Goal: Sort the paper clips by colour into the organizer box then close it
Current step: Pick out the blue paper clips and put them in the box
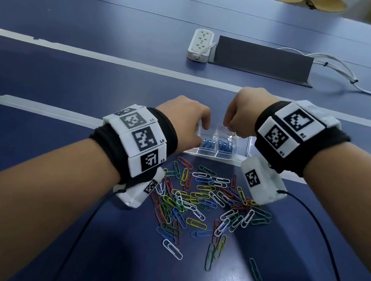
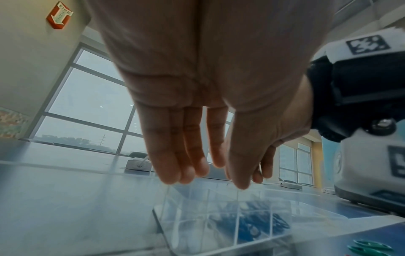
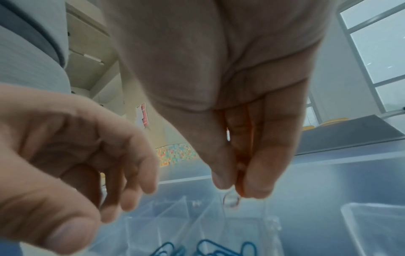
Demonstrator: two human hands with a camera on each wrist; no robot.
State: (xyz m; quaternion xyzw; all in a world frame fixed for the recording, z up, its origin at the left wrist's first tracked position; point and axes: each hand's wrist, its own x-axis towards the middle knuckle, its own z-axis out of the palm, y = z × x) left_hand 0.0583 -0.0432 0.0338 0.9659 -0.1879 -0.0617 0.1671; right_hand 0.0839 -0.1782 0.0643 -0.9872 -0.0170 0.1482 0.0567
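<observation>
A clear organizer box [image 1: 204, 153] stands on the blue table just beyond a loose pile of mixed-colour paper clips [image 1: 202, 205]. Two of its middle compartments hold blue clips [image 1: 218, 145] [image 3: 219, 247]. My right hand [image 1: 227, 126] [image 3: 234, 190] hovers over a far compartment and pinches a whitish paper clip [image 3: 231, 201] that hangs from thumb and fingers. At the box's left side my left hand [image 1: 202, 131] [image 2: 210, 180] has relaxed fingers over the far-left rim [image 2: 168, 190] and holds nothing.
The box's clear lid [image 1: 250, 146] [image 3: 377, 228] lies to the right of the box. Farther back are a white power strip [image 1: 200, 45], a dark grey panel [image 1: 263, 57] and white cables [image 1: 340, 73]. Black wrist cables [image 1: 325, 239] trail across the near table.
</observation>
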